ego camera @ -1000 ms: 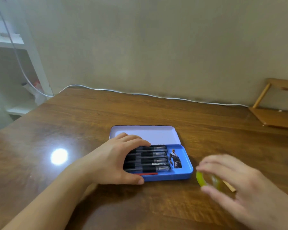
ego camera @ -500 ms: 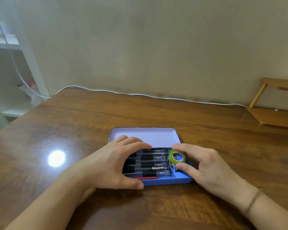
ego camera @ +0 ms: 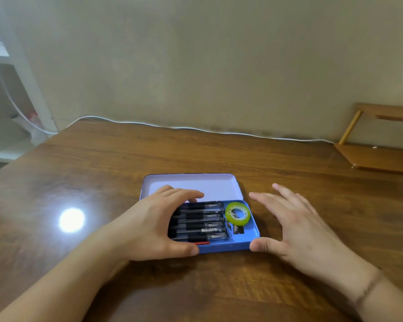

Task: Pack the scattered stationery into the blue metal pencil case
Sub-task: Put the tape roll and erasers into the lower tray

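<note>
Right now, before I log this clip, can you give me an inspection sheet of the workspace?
Surface: brown wooden table, glossy, one light glare.
Job's things: blue metal pencil case open, lid flat behind; black pens in a row; green tape roll inside, at the case's right end.
Clutter: nothing seen.
Grips: left hand rests over the pens; right hand open beside the case, thumb at its corner.
Cables: white cable along the wall.
Surroundings: white shelf on the left, wooden stand on the right.
</note>
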`<state>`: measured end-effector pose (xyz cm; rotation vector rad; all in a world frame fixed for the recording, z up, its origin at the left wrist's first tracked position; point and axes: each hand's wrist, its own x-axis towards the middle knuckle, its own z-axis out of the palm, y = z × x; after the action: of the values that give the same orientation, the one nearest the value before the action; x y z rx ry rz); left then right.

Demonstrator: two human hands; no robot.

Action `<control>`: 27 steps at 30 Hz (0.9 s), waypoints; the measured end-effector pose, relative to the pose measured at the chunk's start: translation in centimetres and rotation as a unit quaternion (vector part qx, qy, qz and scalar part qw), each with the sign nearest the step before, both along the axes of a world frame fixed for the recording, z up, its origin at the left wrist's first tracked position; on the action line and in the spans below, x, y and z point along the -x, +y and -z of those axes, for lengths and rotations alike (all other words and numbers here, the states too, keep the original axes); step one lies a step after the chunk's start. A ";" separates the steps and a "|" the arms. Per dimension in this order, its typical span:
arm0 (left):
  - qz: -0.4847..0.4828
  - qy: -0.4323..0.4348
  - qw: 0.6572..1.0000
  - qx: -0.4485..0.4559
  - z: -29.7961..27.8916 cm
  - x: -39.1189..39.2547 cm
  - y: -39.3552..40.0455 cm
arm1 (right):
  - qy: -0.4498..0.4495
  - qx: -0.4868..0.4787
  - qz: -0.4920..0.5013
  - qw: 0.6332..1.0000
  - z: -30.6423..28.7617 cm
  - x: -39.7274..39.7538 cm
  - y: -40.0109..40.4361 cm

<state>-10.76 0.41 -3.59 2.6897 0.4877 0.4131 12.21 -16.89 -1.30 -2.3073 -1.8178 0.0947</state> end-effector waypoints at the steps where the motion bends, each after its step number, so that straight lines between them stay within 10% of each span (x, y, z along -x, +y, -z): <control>1: -0.001 0.005 1.000 -0.011 -0.1 0.0 -0.1 | 0.017 -0.004 0.008 1.000 -0.6 -0.7 -0.2; 5: -0.001 0.011 0.999 -0.053 -0.2 -0.1 -0.5 | 0.102 -0.017 0.078 0.992 -3.8 -4.8 -2.6; 11: -0.010 0.007 0.999 -0.053 -0.1 -0.1 -0.6 | 0.072 0.237 0.102 0.963 -3.8 -7.1 -5.2; 21: 0.000 0.011 0.998 -0.058 -0.3 0.1 -0.9 | -0.067 0.162 -0.022 0.984 -2.5 -4.3 -2.9; 27: 0.006 0.016 0.998 -0.063 -0.2 0.1 -0.8 | 0.080 -0.033 -0.091 0.992 -1.7 -2.9 -2.1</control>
<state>-10.85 -0.43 -3.40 2.8223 0.4680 0.4108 15.06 -19.03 0.45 -2.0231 -1.9154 0.2362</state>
